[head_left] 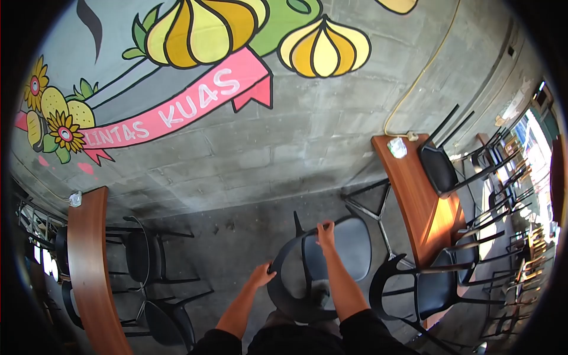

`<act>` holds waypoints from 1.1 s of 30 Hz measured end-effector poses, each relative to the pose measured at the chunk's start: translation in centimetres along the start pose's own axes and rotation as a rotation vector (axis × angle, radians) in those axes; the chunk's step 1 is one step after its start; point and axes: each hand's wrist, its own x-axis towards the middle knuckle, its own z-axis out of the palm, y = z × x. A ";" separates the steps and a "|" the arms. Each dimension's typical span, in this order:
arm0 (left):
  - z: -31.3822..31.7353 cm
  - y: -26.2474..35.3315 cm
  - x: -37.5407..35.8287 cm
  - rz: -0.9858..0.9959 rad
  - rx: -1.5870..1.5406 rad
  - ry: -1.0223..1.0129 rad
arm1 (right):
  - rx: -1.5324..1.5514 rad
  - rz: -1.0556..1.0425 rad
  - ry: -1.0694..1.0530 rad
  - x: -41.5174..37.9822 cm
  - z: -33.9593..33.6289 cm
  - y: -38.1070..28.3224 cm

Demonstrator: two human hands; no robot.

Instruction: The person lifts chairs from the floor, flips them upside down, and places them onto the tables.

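Note:
A black chair (354, 248) with a curved backrest stands just ahead of my body, its seat facing the wall side. My left hand (261, 275) is closed around the left side of the backrest. Further forward, my right hand (325, 233) grips the chair's frame beside the seat, fingers wrapped over it. Part of the chair's legs is hidden beneath the seat and backrest. Close to its right is another black chair (435, 291), at the wooden table (408, 201).
A second wooden table (89, 254) stands at left, with black chairs (141, 254) beside it. A chair (438, 168) rests on the right table, near a plastic-wrapped item (397, 148). The painted block wall (236, 160) bounds the far side; more furniture fills the right edge.

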 end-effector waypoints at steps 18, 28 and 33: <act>6.8 3.4 -7.7 0.013 -0.260 -0.137 | 0.871 -0.117 -0.056 -5.1 -7.1 11.0; 11.1 8.9 -13.7 -0.155 -0.808 -0.181 | 1.060 -0.055 -0.566 -17.8 -20.4 10.3; 9.6 12.8 -5.0 -0.251 -0.945 0.136 | 0.715 -0.135 -0.867 -25.8 -22.6 7.7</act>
